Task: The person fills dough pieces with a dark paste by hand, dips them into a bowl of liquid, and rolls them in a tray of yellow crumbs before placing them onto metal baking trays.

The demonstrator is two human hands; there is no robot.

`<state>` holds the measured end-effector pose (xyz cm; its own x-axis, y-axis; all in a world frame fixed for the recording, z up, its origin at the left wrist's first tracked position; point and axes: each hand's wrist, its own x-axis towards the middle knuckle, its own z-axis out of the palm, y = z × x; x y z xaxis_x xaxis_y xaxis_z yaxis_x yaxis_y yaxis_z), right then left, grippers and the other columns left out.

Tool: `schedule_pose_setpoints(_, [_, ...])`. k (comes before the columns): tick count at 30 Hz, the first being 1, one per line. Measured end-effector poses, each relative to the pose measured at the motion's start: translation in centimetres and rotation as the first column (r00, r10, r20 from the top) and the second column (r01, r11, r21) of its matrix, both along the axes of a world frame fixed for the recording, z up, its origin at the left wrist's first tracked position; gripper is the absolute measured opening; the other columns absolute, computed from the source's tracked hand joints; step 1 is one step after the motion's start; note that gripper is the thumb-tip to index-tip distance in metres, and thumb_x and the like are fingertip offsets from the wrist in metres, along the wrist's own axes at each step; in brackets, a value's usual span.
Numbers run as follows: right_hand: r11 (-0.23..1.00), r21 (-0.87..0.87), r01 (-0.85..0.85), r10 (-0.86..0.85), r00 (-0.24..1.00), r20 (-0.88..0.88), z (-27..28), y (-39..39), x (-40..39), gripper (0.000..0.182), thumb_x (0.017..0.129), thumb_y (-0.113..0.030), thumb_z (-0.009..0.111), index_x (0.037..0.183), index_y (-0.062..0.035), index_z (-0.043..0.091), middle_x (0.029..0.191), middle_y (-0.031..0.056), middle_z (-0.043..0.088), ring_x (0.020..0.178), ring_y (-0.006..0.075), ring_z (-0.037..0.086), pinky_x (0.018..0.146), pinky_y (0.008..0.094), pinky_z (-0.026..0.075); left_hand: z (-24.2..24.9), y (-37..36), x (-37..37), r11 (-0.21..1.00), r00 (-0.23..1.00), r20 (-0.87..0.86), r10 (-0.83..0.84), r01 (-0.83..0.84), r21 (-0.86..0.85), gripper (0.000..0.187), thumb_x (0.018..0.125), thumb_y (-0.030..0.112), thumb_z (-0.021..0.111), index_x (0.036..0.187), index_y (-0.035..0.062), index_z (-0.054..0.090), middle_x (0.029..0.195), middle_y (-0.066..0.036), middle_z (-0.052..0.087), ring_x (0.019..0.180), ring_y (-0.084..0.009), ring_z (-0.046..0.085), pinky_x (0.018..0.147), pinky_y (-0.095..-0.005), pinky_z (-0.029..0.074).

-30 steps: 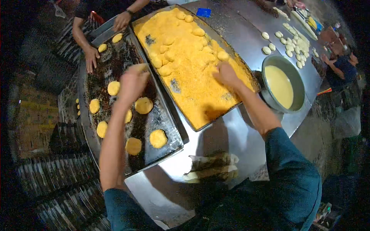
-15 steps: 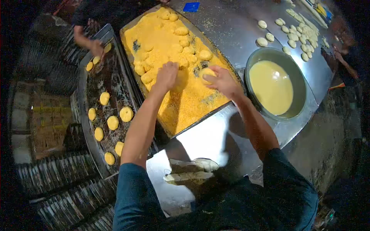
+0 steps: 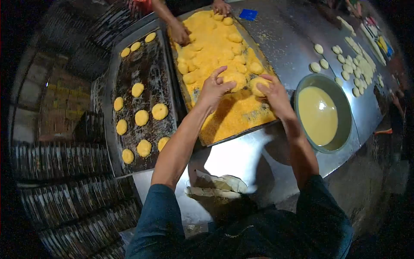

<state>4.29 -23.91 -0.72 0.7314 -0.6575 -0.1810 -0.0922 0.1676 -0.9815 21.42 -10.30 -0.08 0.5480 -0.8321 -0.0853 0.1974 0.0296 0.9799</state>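
A long tray (image 3: 224,139) of yellow crumbs lies ahead, with several coated dough pieces toward its far part. Over its near half, my left hand (image 3: 214,90) is closed round a coated dough piece (image 3: 234,81), thumb and fingers at its left side. My right hand (image 3: 277,96) grips another coated dough piece (image 3: 259,86), close to the first one. To the left, a dark baking tray (image 3: 148,123) holds several coated rounds in loose rows.
Right of the crumb tray stands a tub (image 3: 347,125) of pale yellow liquid. Plain dough pieces (image 3: 348,68) lie at the back right, near a blue square (image 3: 248,14). Another person's hands (image 3: 179,33) reach into the far crumbs.
My left hand has lifted from the crumbs with a dough piece, and my hands are closer together. The other person's hand has moved from the baking tray into the crumbs. The view has shifted.
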Motion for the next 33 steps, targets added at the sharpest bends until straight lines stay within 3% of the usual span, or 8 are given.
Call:
schedule_pose_setpoints(4, [0.918, -0.396, -0.016, -0.075, 0.974, -0.213, -1.8, -0.8, 0.8, 0.038, 0.085, -0.015, 0.064, 0.117, -0.0012, 0.049, 0.101, 0.0106, 0.06, 0.082, 0.0166, 0.06, 0.065, 0.0291, 0.053, 1.2, 3.7, 1.6, 0.999, 0.97, -0.239, -0.036, 0.043, 0.024, 0.053, 0.079, 0.007, 0.068, 0.127, 0.0024, 0.045, 0.093, -0.003, 0.06, 0.082, -0.0128, 0.058, 0.071, -0.028, 0.048])
schedule_pose_setpoints(5, [0.979, -0.202, -0.029, -0.015, 0.977, -0.212, -0.2, 0.4, 2.0, 0.035, 0.085, -0.014, 0.063, 0.115, -0.0006, 0.051, 0.104, 0.0108, 0.06, 0.082, 0.0162, 0.06, 0.066, 0.0286, 0.052, 2.0, 5.6, 2.0, 0.998, 0.977, -0.208, -0.035, 0.045, 0.046, 0.042, 0.08, 0.009, 0.067, 0.119, 0.0037, 0.052, 0.096, -0.003, 0.062, 0.085, -0.0135, 0.059, 0.075, -0.0293, 0.049])
schedule_pose_setpoints(12, [0.591, -0.675, -0.442, 0.425, 0.882, -0.205, 3.9, 10.8, 18.9, 0.042, 0.079, -0.024, 0.066, 0.113, -0.0012, 0.055, 0.103, 0.0166, 0.063, 0.095, 0.0276, 0.061, 0.083, 0.0332, 0.046, 5.9, 21.5, 4.3, 0.988, 0.924, -0.349, 0.154, -0.138, 0.072, 0.033, 0.083, 0.004, 0.061, 0.113, 0.0004, 0.049, 0.104, -0.009, 0.059, 0.093, -0.018, 0.06, 0.081, -0.0324, 0.052])
schedule_pose_setpoints(18, [0.43, -0.733, -0.527, 0.326, 0.848, -0.418, 0.2, 16.4, 34.6, 0.042, 0.085, -0.029, 0.059, 0.116, -0.0019, 0.052, 0.11, 0.0189, 0.059, 0.102, 0.0298, 0.057, 0.086, 0.0393, 0.044, 5.9, 34.1, 7.8, 0.955, 0.855, -0.434, 0.285, -0.291, 0.054, 0.036, 0.084, 0.008, 0.061, 0.117, -0.0002, 0.049, 0.105, -0.009, 0.059, 0.095, -0.0181, 0.06, 0.081, -0.0331, 0.053])
schedule_pose_setpoints(20, [0.303, -0.75, -0.588, 0.244, 0.809, -0.535, -0.7, 17.3, 35.9, 0.042, 0.086, -0.032, 0.055, 0.113, 0.0, 0.051, 0.113, 0.0234, 0.057, 0.106, 0.0331, 0.055, 0.089, 0.0432, 0.044, 5.0, 37.2, 9.5, 0.931, 0.863, -0.351, 0.362, -0.351, 0.096, 0.038, 0.083, 0.014, 0.064, 0.117, 0.002, 0.051, 0.107, -0.009, 0.06, 0.096, -0.0196, 0.06, 0.084, -0.037, 0.052])
schedule_pose_setpoints(24, [0.088, -0.795, -0.601, -0.021, 0.796, -0.604, -3.4, 20.2, 33.7, 0.084, 0.09, -0.058, 0.033, 0.14, 0.0077, 0.017, 0.149, 0.0245, 0.012, 0.138, 0.0377, 0.014, 0.108, 0.0547, 0.018, 4.6, 40.3, 12.8, 0.918, 0.848, -0.356, 0.393, -0.386, 0.094, 0.029, 0.085, 0.015, 0.063, 0.109, 0.0022, 0.054, 0.103, -0.01, 0.061, 0.094, -0.0214, 0.061, 0.08, -0.0391, 0.054])
schedule_pose_setpoints(29, [0.239, -0.65, -0.721, 0.048, 0.678, -0.734, -2.0, 19.2, 36.6, 0.081, 0.09, -0.057, 0.034, 0.14, 0.0056, 0.02, 0.148, 0.0258, 0.014, 0.138, 0.0383, 0.014, 0.109, 0.0544, 0.017, 4.3, 37.6, 19.3, 0.946, 0.912, -0.251, 0.324, -0.308, 0.102, 0.031, 0.086, 0.009, 0.061, 0.113, 0.0004, 0.049, 0.104, -0.009, 0.057, 0.094, -0.0188, 0.059, 0.08, -0.0371, 0.055])
schedule_pose_setpoints(33, [0.177, -0.763, -0.622, 0.031, 0.778, -0.628, -2.3, 20.2, 35.0, 0.077, 0.09, -0.053, 0.039, 0.139, 0.0042, 0.024, 0.146, 0.0249, 0.02, 0.137, 0.0382, 0.017, 0.109, 0.0536, 0.018, 3.0, 32.9, 28.0, 0.875, 0.886, 0.291, 0.361, -0.43, 0.223, 0.028, 0.083, 0.01, 0.062, 0.109, -0.0002, 0.058, 0.09, -0.008, 0.063, 0.079, -0.0143, 0.062, 0.065, -0.0277, 0.054])
